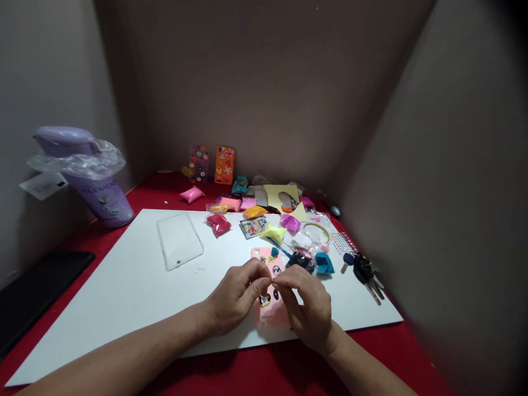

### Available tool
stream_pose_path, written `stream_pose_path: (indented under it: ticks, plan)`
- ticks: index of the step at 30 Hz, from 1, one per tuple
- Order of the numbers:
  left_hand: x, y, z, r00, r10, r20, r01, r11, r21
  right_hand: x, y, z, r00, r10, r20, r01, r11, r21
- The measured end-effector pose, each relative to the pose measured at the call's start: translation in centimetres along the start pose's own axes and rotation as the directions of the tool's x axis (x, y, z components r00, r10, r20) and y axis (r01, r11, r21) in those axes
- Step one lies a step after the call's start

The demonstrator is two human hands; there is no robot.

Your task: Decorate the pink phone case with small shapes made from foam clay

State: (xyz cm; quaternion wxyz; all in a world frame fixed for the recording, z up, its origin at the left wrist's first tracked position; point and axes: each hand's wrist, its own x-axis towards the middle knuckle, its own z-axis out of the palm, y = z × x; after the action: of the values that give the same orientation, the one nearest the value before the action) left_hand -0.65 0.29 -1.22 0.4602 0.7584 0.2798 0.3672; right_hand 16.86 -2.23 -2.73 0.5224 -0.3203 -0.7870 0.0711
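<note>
A pink phone case (272,316) with small stuck-on decorations lies on the white board, partly covered by both hands. Above it, my left hand (237,297) is closed, thumb and forefinger pinched. My right hand (309,302) comes in from the right with its fingertips pinched against those of the left. Whatever sits between the fingertips is too small to make out. Just beyond the case lie a black clay packet (300,263) and a teal clay packet (324,263). A yellow clay packet (274,234) rests farther back.
On the white board (136,297) lie a clear case (180,240), a red packet (219,224), sticker cards (253,226), a tape roll (317,233) and keys (367,275). Two decorated cases, one orange (224,165), lean at the back wall. A lilac container (101,198) stands left.
</note>
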Motion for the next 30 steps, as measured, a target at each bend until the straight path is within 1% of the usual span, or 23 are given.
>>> stream_pose_path:
  ticks: [3,9,11,14,16,18,20,23,26,30]
  plan:
    - [0.0,0.0,0.0,1.000,0.002,-0.004,-0.002,1.000,0.009,-0.2,0.1,0.1,1.000,0.014,0.000,-0.014,1.000,0.015]
    - [-0.1,-0.2,-0.1,0.999,0.048,0.009,-0.048,0.996,0.071,-0.3,0.3,0.0,0.999,0.027,0.037,-0.028,0.999,0.038]
    - [0.0,-0.2,-0.2,0.999,0.030,-0.018,-0.029,0.998,0.052,-0.3,0.2,-0.1,0.999,0.050,-0.004,-0.050,0.998,0.048]
    - [0.2,-0.3,-0.4,0.995,-0.005,-0.099,0.007,1.000,0.025,-0.5,0.1,-0.3,0.990,0.117,-0.084,-0.111,0.991,0.075]
    - [0.4,-0.3,-0.5,0.990,-0.023,-0.139,0.024,1.000,0.008,-0.6,0.0,-0.4,0.985,0.151,-0.087,-0.142,0.985,0.098]
    - [0.5,-0.4,-0.6,0.986,-0.035,-0.162,0.035,0.999,-0.006,-0.6,0.0,-0.5,0.986,0.159,-0.053,-0.153,0.983,0.100]
    - [0.5,-0.5,-0.6,0.983,-0.043,-0.178,0.041,0.999,-0.011,-0.5,0.0,-0.6,0.992,0.126,-0.004,-0.125,0.990,0.058]
    - [0.5,-0.5,-0.7,0.981,-0.045,-0.191,0.046,0.999,-0.003,-0.2,0.0,-0.8,0.997,0.049,0.052,-0.048,0.998,-0.030]
    - [0.7,-0.5,-0.8,0.980,-0.039,-0.197,0.043,0.999,0.015,0.0,0.0,-0.8,0.998,0.003,0.060,0.001,0.998,-0.061]
    - [0.8,-0.6,-1.0,0.976,-0.038,-0.213,0.045,0.999,0.030,0.0,-0.1,-0.8,0.997,-0.023,0.079,0.028,0.998,-0.053]
